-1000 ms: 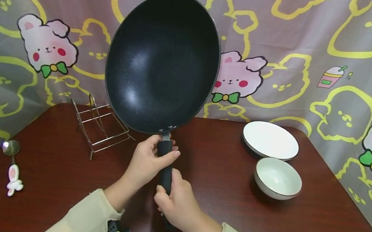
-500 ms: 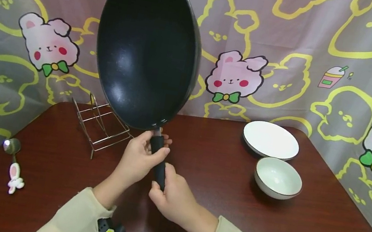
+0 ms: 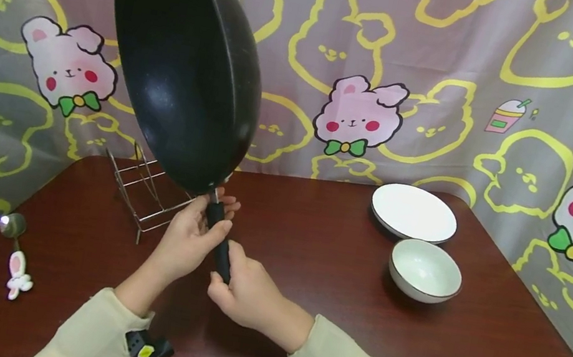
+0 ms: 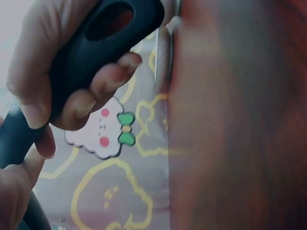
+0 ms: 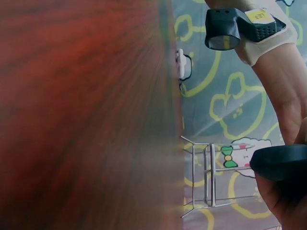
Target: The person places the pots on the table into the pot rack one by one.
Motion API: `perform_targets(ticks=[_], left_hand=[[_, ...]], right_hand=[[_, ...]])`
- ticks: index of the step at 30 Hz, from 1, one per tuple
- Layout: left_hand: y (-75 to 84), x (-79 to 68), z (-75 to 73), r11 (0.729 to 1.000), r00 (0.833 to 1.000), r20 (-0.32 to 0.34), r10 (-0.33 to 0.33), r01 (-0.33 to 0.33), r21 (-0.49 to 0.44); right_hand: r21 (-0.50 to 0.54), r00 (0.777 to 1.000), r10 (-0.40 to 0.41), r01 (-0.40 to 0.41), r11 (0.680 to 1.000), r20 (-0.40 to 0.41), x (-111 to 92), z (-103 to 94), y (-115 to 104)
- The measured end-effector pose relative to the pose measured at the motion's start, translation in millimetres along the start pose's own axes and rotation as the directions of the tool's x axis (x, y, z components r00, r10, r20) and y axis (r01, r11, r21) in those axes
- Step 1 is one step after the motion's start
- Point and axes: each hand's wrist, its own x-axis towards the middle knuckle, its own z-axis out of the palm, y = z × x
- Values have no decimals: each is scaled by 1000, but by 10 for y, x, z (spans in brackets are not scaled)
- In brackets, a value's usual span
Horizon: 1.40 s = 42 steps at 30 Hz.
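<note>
A deep black wok (image 3: 178,78) is raised over the table, tilted so its dark inside faces right of me and its top is cut off by the frame. Its black handle (image 3: 222,261) points down toward me. Near the wok's base my left hand (image 3: 191,237) holds the handle, thumb along it. Lower down, my right hand (image 3: 251,294) wraps its fingers round the same handle. In the left wrist view the right hand's fingers (image 4: 79,103) curl about the handle, whose end has a hanging hole. The right wrist view shows the handle's end (image 5: 280,160) beside the left forearm.
A wire rack (image 3: 147,193) stands behind the left hand, partly hidden by the wok. At the left edge lies a spoon with a rabbit handle (image 3: 18,276). A white plate (image 3: 413,212) and a pale bowl (image 3: 424,271) sit at the right. A patterned curtain (image 3: 289,160) hangs behind.
Both hands have carried the wok left and up, leaning it further left and turning it so more of its outer right side shows. Rack, spoon, plate and bowl stay put.
</note>
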Motion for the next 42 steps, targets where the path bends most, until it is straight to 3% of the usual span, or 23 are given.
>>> perform_targets(ticks=[11, 19, 22, 26, 30, 33, 39, 42], left_hand=[[10, -2, -206, 998, 999, -29, -44, 46, 46], [33, -9, -352, 995, 995, -66, -80, 84, 55], [17, -16, -408, 995, 993, -86, -76, 81, 57], [-24, -33, -450, 998, 994, -86, -68, 68, 4], [-69, -57, -471, 998, 996, -68, -56, 54, -36], [-105, -63, -473, 997, 996, -68, -51, 47, -56], [-161, -77, -472, 994, 995, -85, -57, 49, -101], [-185, -65, -475, 992, 995, -80, -55, 45, -120]], right_hand=[[45, 999, -18, 16, 999, 30, 170, 115, 37], [225, 996, 61, -73, 972, 61, 292, 198, 62], [319, 993, 84, -106, 942, 80, 330, 234, 59], [451, 976, 153, -208, 868, 155, 361, 276, 36], [489, 960, 209, -276, 828, 188, 369, 306, 10], [480, 954, 233, -296, 826, 189, 370, 318, 17], [391, 956, 241, -289, 874, 167, 369, 345, 46], [383, 957, 254, -288, 878, 137, 369, 355, 57]])
